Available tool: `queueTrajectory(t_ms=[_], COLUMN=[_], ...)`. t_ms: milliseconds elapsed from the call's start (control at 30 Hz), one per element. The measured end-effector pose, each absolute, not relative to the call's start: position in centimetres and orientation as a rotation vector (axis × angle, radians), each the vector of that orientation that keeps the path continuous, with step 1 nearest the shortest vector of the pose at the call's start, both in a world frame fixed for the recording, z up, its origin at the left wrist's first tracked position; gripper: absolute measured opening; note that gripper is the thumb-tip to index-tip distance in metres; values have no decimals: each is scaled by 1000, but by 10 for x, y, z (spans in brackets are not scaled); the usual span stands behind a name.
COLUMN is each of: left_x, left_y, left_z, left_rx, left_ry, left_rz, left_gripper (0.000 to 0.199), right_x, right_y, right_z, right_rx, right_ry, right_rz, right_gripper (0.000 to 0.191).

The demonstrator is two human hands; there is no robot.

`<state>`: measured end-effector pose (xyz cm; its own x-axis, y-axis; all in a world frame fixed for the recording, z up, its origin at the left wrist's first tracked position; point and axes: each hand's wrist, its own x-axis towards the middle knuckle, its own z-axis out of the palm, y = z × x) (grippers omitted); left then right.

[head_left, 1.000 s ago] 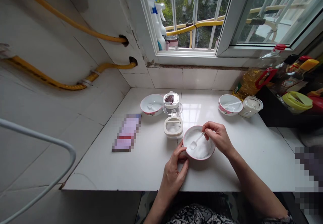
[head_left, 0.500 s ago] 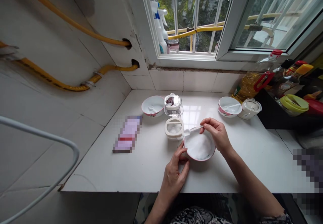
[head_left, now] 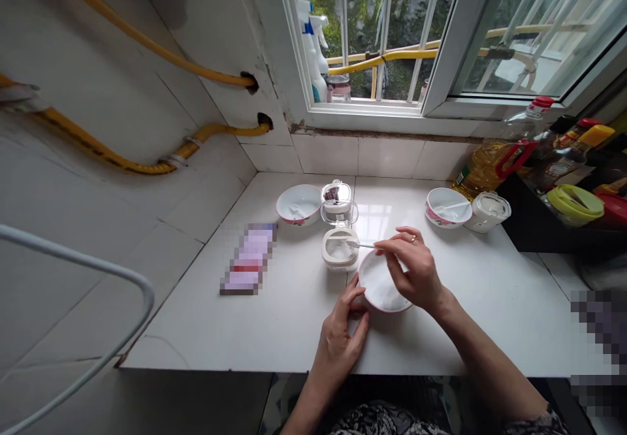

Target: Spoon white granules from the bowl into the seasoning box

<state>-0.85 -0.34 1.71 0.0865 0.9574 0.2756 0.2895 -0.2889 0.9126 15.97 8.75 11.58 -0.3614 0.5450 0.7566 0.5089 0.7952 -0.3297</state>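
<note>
Pinching a small spoon (head_left: 362,245) between thumb and fingertips, the right hand (head_left: 414,268) is holding it level, its tip reaching over an open tub (head_left: 339,264) just left of the grip, while the left hand (head_left: 340,330) is cupping the side of a bowl (head_left: 386,309) of white granules (head_left: 379,285), keeping it steady below the grip.

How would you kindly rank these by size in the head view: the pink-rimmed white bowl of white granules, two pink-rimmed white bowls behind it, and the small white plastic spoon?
Pink-rimmed white bowl of white granules, though nearest the camera.
Left rear bowl and right rear bowl look alike.
White plastic spoon.
</note>
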Motion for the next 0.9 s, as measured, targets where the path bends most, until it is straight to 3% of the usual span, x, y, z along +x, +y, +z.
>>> queueTrajectory(t_ms=[133,433,900], left_x=[-8,-8,-8], left_y=[-3,-4,-4], left_z=[17,18,17], left_rx=[1678,1670,1686], left_ry=[1238,1244,1257], left_rz=[1225,1234,1227], left_gripper=[39,39,38], right_x=[172,169,178], right_y=[82,79,84], right_z=[121,102,105], right_rx=[-890,-890,-1295], right_ry=[-1907,-2206,-1695], right_rz=[106,174,797], right_gripper=[19,16,19])
